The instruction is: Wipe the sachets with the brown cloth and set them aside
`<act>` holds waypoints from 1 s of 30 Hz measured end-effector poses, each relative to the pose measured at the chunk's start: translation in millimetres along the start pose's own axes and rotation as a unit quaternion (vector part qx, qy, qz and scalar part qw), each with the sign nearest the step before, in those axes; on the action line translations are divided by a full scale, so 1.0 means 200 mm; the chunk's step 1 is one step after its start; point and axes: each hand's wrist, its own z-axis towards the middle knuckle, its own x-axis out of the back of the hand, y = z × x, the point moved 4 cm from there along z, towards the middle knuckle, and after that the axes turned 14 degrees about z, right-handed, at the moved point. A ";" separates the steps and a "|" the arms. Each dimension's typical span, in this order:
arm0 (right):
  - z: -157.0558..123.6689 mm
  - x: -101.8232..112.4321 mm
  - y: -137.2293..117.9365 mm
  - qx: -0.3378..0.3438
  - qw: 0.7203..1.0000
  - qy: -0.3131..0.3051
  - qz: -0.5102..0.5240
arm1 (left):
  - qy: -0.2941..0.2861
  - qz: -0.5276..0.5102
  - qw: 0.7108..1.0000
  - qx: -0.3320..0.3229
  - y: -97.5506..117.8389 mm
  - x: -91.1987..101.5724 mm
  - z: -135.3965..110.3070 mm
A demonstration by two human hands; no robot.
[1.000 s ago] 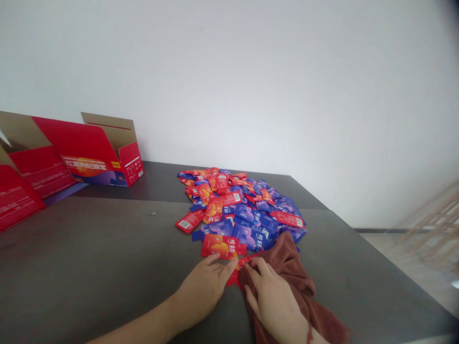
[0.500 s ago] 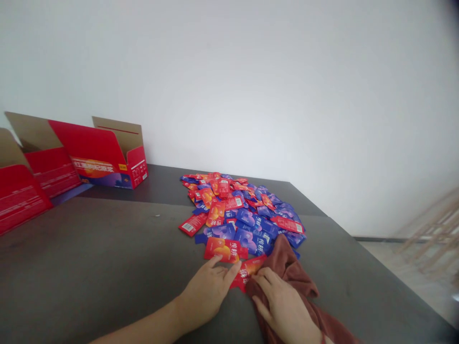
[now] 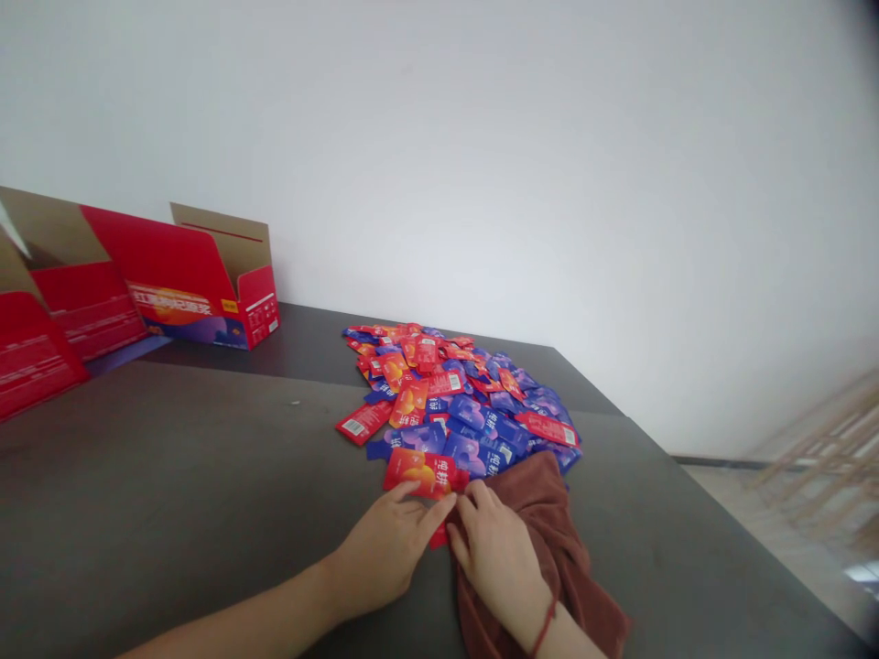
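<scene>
My left hand (image 3: 388,540) lies low over the near edge of a pile of red and purple sachets, fingers apart, with its fingertips on a red sachet (image 3: 418,469) printed with orange fruit. Beside it, my right hand (image 3: 498,549) has its fingers curled on a brown cloth (image 3: 549,503), pressing it over the front of the pile. Most of another red sachet (image 3: 438,535) is hidden beneath the hands and the cloth; only its red edge shows. Purple sachets (image 3: 481,453) lie just beyond my fingertips.
The sachet pile (image 3: 429,352) spreads back across the dark grey table (image 3: 206,485) toward the white wall. At the left stand open red cardboard boxes (image 3: 185,265) with raised flaps. Wooden slatted furniture (image 3: 824,448) is blurred on the right, beyond the table edge.
My right hand has moved left and forward with the cloth, which now covers most of the nearest red sachet. My left hand stays almost in place. The view has shifted slightly.
</scene>
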 end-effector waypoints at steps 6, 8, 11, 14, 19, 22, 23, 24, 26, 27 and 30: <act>-0.11 0.04 -0.02 0.041 0.996 -0.059 0.048 | -0.021 -0.001 1.000 -0.001 0.01 0.02 0.00; -0.14 0.07 0.03 0.027 0.996 -0.066 0.050 | -0.033 0.003 0.999 0.002 0.01 0.03 0.00; -0.15 0.10 0.08 -0.010 0.998 -0.037 0.042 | -0.036 0.004 0.999 0.007 0.01 0.02 0.00; -0.13 0.09 0.06 -0.011 0.999 -0.003 0.037 | -0.026 -0.005 1.000 0.011 0.00 0.02 0.00; -0.11 0.00 -0.06 0.039 0.999 -0.016 0.034 | -0.003 -0.013 1.000 0.009 0.01 0.01 0.00; -0.13 0.01 -0.04 0.046 0.997 -0.027 0.057 | -0.008 -0.011 1.000 0.002 0.01 0.01 0.00; -0.14 0.02 -0.02 0.040 0.997 -0.029 0.061 | -0.012 -0.009 1.000 0.002 0.01 0.01 0.00; -0.16 0.04 0.01 0.030 0.997 -0.027 0.061 | -0.015 -0.007 1.000 0.002 0.00 0.01 -0.01; -0.19 0.07 0.09 0.006 0.998 -0.019 0.055 | -0.018 -0.001 1.000 0.000 0.00 0.01 -0.01; -0.20 0.09 0.13 -0.004 0.999 -0.015 0.051 | -0.017 0.002 1.000 -0.001 0.00 0.01 0.00; -0.21 0.16 0.23 -0.016 0.999 0.001 0.039 | 0.001 0.010 1.000 0.006 0.01 0.02 0.02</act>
